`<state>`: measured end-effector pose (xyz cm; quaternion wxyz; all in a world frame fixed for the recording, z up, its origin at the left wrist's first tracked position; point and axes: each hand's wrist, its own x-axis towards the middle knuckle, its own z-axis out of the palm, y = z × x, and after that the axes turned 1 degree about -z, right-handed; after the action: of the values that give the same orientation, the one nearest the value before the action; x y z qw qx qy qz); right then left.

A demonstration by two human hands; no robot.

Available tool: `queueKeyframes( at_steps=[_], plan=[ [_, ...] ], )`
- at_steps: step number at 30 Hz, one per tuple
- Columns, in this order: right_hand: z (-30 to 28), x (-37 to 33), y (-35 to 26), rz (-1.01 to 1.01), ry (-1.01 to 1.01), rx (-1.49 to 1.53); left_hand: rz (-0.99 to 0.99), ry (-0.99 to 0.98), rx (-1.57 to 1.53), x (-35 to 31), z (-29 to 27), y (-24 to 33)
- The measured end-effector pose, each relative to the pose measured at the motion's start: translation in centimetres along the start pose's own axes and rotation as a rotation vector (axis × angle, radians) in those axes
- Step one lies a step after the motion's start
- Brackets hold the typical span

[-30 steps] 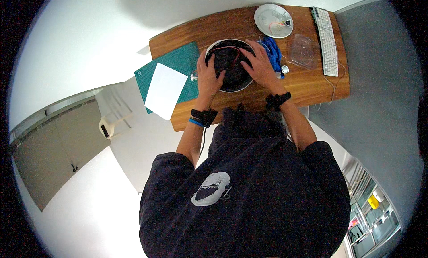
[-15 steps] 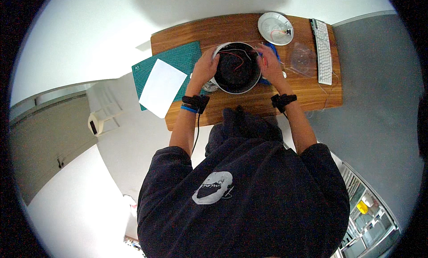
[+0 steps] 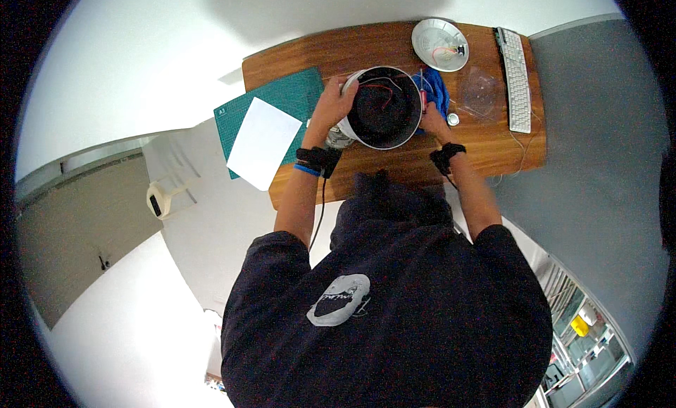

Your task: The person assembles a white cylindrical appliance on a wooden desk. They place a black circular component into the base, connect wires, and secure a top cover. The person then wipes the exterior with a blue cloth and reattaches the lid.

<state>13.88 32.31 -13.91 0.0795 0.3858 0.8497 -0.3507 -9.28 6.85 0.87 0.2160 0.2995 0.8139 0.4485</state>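
A round pot-like housing [image 3: 384, 119] with a pale rim and a dark inside stands tilted on the desk in front of me. Red and white wires [image 3: 386, 91] lie within it. My left hand [image 3: 334, 103] grips its left rim, thumb on the inner side and fingers outside. Close against the right wall, my right hand [image 3: 434, 120] is closed around a slim red-handled screwdriver [image 3: 424, 100], its thin shaft pointing away from me. A crumpled blue cloth [image 3: 438, 91] lies just beyond that hand. Some of the right fingers are hidden.
On the wooden desk [image 3: 338, 52] are a green cutting mat [image 3: 299, 87] with white paper [image 3: 264, 144], a white dish-shaped cover [image 3: 429, 45] with wires, clear plastic packaging [image 3: 481, 92], a white keyboard [image 3: 517, 80] and a small white cap [image 3: 453, 118]. A cream stool [image 3: 159, 200] stands left.
My right hand has dropped from the upper right rim, down beside the wall toward me, uncovering more blue cloth. The left hand keeps its hold. The whole view has shifted slightly.
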Motion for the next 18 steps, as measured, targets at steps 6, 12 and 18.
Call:
queueKeyframes(
  at_steps=[6,12,18],
  plan=[
    [-7.5,-3.1,-4.2,-0.105,0.145,0.015,-0.076,0.056,-0.203,-1.4,0.2,0.4],
    [-14.9,-11.0,-13.9,-0.369,0.060,0.018,0.014,0.079,-0.262,-1.2,1.7,-1.2],
    [-11.3,-9.8,-16.9,-0.521,-0.063,-0.083,0.079,0.051,-0.285,-1.5,1.2,0.6]
  ],
)
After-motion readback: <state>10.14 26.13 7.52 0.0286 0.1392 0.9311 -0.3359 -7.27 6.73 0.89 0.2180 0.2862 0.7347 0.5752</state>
